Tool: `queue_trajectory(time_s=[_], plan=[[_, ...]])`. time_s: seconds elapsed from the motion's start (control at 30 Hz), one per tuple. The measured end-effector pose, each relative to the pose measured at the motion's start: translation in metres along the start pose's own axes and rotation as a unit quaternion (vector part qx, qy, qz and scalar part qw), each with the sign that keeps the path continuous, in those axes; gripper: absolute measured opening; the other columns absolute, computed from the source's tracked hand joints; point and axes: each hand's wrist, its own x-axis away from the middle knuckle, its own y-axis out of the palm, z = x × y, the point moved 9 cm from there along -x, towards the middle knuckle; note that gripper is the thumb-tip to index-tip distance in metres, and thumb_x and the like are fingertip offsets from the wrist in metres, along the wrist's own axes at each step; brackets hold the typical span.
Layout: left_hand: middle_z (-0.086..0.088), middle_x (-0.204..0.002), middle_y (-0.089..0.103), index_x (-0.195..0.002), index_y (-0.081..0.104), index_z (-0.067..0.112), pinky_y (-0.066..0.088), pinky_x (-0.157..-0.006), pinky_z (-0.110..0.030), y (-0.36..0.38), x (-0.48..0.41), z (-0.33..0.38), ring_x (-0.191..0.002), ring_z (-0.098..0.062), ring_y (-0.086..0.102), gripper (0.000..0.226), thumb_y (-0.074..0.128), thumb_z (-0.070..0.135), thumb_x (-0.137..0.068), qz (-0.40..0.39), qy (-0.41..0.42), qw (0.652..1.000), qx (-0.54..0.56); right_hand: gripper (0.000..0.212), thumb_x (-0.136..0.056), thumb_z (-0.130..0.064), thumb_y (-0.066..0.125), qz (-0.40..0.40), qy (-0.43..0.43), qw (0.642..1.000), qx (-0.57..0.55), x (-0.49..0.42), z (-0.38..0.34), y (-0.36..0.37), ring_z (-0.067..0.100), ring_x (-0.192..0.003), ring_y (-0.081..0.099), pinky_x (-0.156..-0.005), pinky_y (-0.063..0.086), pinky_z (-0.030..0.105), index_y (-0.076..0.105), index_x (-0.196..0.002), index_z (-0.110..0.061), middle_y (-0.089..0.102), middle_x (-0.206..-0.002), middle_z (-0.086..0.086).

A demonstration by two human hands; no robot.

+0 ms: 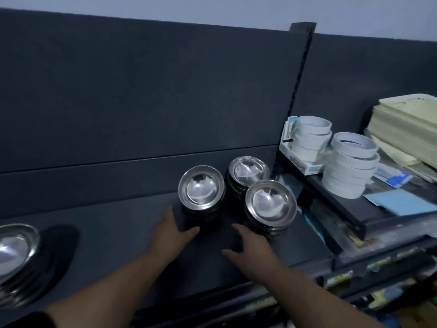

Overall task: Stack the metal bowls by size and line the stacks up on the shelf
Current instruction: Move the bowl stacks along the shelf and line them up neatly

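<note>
Two bare forearms are stretched forward from the bottom edge, and both hands are held loose with fingers spread, nothing grasped. The left hand (173,229) is set at the foot of the left-hand stack of small shiny metal bowls (201,189); the right hand (248,242) is laid just beside the front stack (270,204). Contact cannot be confirmed. This placing is judged to suit nudging the stacks into line on the dark grey shelf (106,233). Three small stacks are counted, with the rear stack (248,170) behind, and one stack of larger bowls (16,252) is kept well apart at the left edge. Two piles of white tape rolls (350,166) are seen alongside.
</note>
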Motion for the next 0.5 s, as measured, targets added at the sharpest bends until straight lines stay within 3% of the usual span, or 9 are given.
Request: queue_trajectory(time_s=[0.13,0.27,0.37,0.43,0.5], plan=[[0.011,-0.126,0.045,-0.140,0.034,0.020,0.036,-0.101,-0.025,-0.006,-0.021,0.008,-0.123,-0.012,0.045,0.088,0.084,0.021,-0.067,-0.028,0.065,0.997,0.036,0.080,-0.082,-0.028,0.072,-0.016,-0.006,1.000,-0.017,-0.030,-0.019,0.011,0.017,-0.124,0.054,-0.098,0.035,0.016,0.028,-0.147,-0.016,0.056,-0.136,0.003],[0.011,-0.126,0.050,-0.140,0.033,0.024,0.039,-0.095,-0.019,0.002,-0.038,0.006,-0.119,-0.010,0.049,0.092,0.083,0.006,-0.064,-0.078,0.072,0.989,0.098,0.097,-0.081,-0.027,0.072,-0.004,-0.006,0.998,-0.058,-0.052,-0.021,0.015,0.020,-0.131,0.048,-0.109,0.036,0.026,0.008,-0.152,-0.019,0.047,-0.146,0.005],[0.010,-0.121,0.055,-0.139,0.034,0.021,0.045,-0.084,-0.008,0.011,-0.040,0.008,-0.118,-0.012,0.054,0.088,0.079,-0.002,-0.067,-0.102,0.068,0.982,0.143,0.103,-0.080,-0.026,0.072,-0.001,-0.025,0.997,-0.077,-0.061,-0.023,0.015,0.021,-0.132,0.046,-0.111,0.036,0.034,0.000,-0.153,-0.021,0.044,-0.148,0.005],[0.012,-0.120,0.055,-0.139,0.035,0.018,0.046,-0.082,-0.006,0.013,-0.035,0.010,-0.117,-0.010,0.054,0.087,0.078,0.000,-0.065,-0.101,0.064,0.978,0.170,0.102,-0.080,-0.025,0.072,-0.003,-0.033,0.996,-0.087,-0.063,-0.022,0.017,0.020,-0.131,0.048,-0.111,0.038,0.035,0.001,-0.154,-0.023,0.046,-0.147,0.004],[0.009,-0.125,0.055,-0.140,0.034,0.018,0.046,-0.090,-0.011,0.015,-0.027,0.006,-0.120,-0.010,0.053,0.089,0.076,0.008,-0.062,-0.102,0.052,0.975,0.188,0.100,-0.080,-0.024,0.072,-0.005,-0.040,0.995,-0.094,-0.061,-0.020,0.018,0.018,-0.129,0.050,-0.110,0.039,0.035,0.005,-0.154,-0.024,0.049,-0.144,0.003]])
